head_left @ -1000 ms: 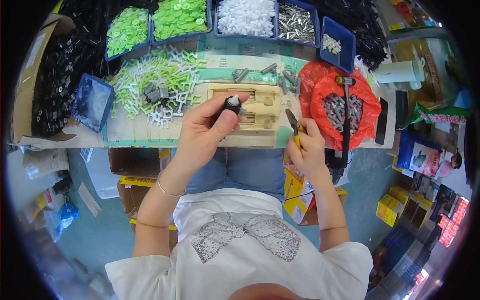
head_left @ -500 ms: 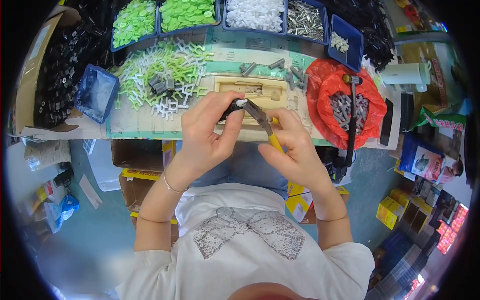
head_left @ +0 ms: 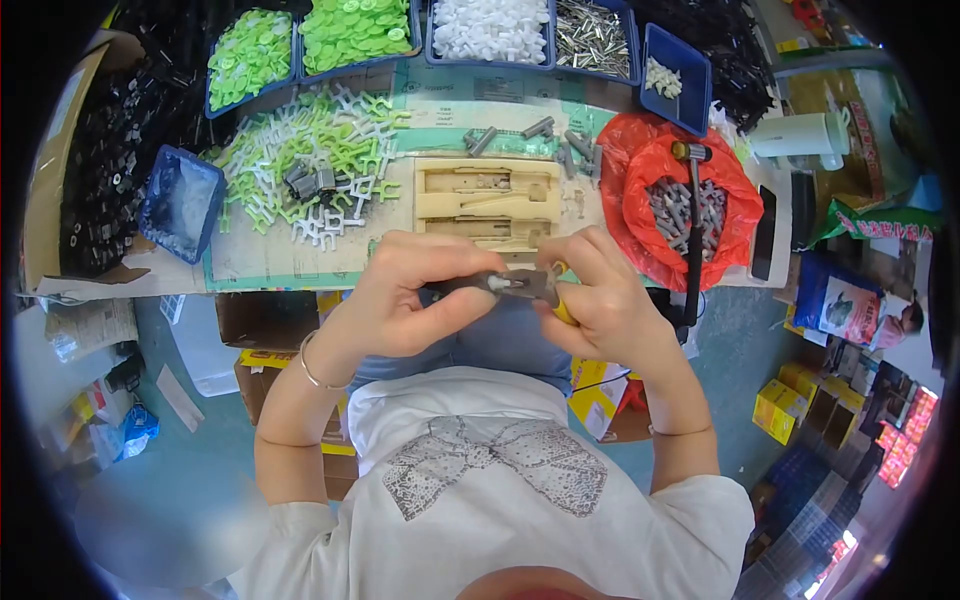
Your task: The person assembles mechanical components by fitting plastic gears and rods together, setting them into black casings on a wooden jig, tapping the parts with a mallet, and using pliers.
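Pinched between the thumb and fingers of my left hand is a dark part, mostly covered by the fingers, with a small white piece at its end. My right hand is closed around yellow-handled pliers. Their metal jaws meet the white piece; whether they grip it firmly I cannot tell. Both hands are close together over my lap, just in front of the table edge. Beyond them on the table lies a cream-coloured fixture with recesses.
Blue bins of green discs, white pieces and metal pins line the back. Green and white forked parts are heaped on the left. At right, a hammer lies across a red bag of grey parts.
Both hands have come down toward my lap with the part and pliers, uncovering more of the fixture. The pliers have turned from slanting to nearly level. The view has shifted slightly.
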Tool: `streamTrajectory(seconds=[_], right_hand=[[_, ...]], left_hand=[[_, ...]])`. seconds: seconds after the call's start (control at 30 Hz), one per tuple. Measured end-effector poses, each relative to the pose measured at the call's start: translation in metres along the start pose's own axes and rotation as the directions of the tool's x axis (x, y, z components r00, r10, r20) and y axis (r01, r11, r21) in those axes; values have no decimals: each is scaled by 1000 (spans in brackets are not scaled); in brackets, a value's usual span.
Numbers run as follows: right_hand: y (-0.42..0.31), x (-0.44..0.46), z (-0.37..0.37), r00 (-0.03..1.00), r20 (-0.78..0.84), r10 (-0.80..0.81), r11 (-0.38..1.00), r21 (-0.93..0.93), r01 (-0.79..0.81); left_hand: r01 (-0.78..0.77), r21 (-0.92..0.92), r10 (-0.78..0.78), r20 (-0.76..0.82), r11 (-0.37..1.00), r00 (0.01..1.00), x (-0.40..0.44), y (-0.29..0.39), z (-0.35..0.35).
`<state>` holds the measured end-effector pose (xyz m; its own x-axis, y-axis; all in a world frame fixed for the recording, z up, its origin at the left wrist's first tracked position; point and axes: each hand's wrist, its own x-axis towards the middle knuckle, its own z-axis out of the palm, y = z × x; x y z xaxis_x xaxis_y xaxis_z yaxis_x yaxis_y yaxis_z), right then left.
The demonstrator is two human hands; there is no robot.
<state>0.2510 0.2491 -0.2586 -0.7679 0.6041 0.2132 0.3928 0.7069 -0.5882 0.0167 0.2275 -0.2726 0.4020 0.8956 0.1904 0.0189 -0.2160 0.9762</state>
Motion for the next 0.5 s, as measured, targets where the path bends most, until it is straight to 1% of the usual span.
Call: streamTrajectory(seconds=[0.03, 0.07, 0.1, 0.13, 0.17, 0.2, 0.23, 0.27, 0.3, 0.33, 0.37, 0.4, 0.43, 0.5], right_hand=[[3, -2, -2, 1000, 2, -1, 1000, 0, 1], [6, -4, -4, 1000, -19, 10, 993, 119, -8], [10, -7, -6, 999, -38, 22, 972, 235, -12], [17, -18, -3, 982, -61, 179, 933, 327, -150], [21, -26, -1, 940, -66, 336, 863, 421, -279], [23, -31, -2, 872, -47, 488, 836, 312, -451], [25, -33, 1, 838, -65, 542, 839, 108, -534], [28, -36, 6, 806, -98, 584, 800, -101, -592], [33, -42, 12, 787, -78, 613, 753, -244, -611], [34, -43, 15, 787, -71, 613, 754, -246, -609], [33, -43, 20, 792, -95, 603, 718, -368, -591], [33, -40, 23, 802, -120, 585, 671, -484, -562], [28, -35, 23, 805, -115, 582, 676, -483, -557], [8, -24, 16, 861, -222, 457, 680, -537, -499]], left_hand=[[41, -100, -39, 22, 994, 999, -1, -6, 2], [84, -197, -76, 49, 977, 996, -3, -10, 4], [81, -197, -73, 48, 977, 996, -3, -12, 5], [152, -428, -174, -13, 891, 985, -4, -13, 7], [195, -637, -288, -44, 746, 957, -5, -15, 8], [112, -686, -287, -145, 718, 947, -2, -18, 9], [111, -769, -389, -187, 629, 902, 3, -18, 9], [92, -840, -486, -217, 534, 846, 10, -14, 7], [137, -876, -615, -205, 462, 761, 15, -12, 5], [113, -901, -645, -208, 419, 736, 18, -18, 4], [90, -921, -674, -207, 378, 709, 21, -24, 3], [70, -934, -680, -203, 351, 704, 24, -28, 5], [68, -932, -676, -206, 356, 707, 27, -28, 5], [75, -926, -671, -210, 370, 711, 30, -26, 8]])
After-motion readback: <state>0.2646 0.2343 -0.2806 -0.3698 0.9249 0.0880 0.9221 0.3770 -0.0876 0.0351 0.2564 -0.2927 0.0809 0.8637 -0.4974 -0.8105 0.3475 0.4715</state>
